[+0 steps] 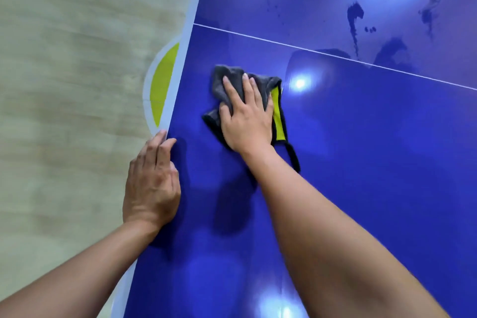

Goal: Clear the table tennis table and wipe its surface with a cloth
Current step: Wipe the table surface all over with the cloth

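Floor of pale wood grain is running down the left side, blurred, and a yellow patch with a pale border is showing on it just beside the white edge stripe of the counter. My left grip is resting on that edge of the blue counter, fingers lying nearly straight along it and holding nothing. Further right, my right grip is pressing flat on the cloth, palm down, fingers straight and spread, not curling round it. The cloth is lying crumpled on the blue top, near the left edge and on the near side of a thin white line. It is grey, with a yellow-green face and dark binding showing just right of my palm. Beyond the line, dark blotches are standing out on the surface toward the upper right.
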Demonstrator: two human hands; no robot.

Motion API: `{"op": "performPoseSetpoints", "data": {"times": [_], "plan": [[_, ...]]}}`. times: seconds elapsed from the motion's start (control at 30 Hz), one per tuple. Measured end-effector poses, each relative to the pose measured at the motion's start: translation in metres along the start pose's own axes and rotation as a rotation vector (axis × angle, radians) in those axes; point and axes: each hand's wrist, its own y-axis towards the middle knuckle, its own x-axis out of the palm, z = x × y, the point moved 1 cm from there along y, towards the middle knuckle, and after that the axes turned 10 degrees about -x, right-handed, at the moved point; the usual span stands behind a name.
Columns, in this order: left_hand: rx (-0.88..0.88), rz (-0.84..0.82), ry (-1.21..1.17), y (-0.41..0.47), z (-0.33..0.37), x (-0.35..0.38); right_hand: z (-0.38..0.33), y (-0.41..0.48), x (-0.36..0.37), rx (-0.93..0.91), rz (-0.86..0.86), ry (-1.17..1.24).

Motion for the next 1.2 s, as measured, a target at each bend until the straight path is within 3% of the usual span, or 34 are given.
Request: {"op": "performPoseSetpoints", "data": {"times": [0.2,0.4,0.67,0.83,1.0,1.2], "plan": [[0.007,0.027,0.016,0.001,0.001,0.0,0.024,0.134,-0.005,0.001,-0.065,0.034],[0.01,0.031,0.025,0.0,0.002,0.0,0.035,0.138,-0.008,-0.04,-0.074,0.063],[0.052,0.06,0.045,-0.003,0.003,-0.001,0.15,0.028,-0.049,0.28,-0.022,0.04],[0.078,0.117,0.089,-0.005,0.003,-0.001,0.132,-0.067,-0.052,0.324,0.061,0.038],[0.07,0.041,0.095,-0.012,0.007,0.012,0.124,-0.12,-0.049,0.251,0.065,0.041],[0.305,-0.009,0.071,-0.08,0.142,0.051,0.152,-0.115,-0.052,0.07,0.024,0.077]]}}
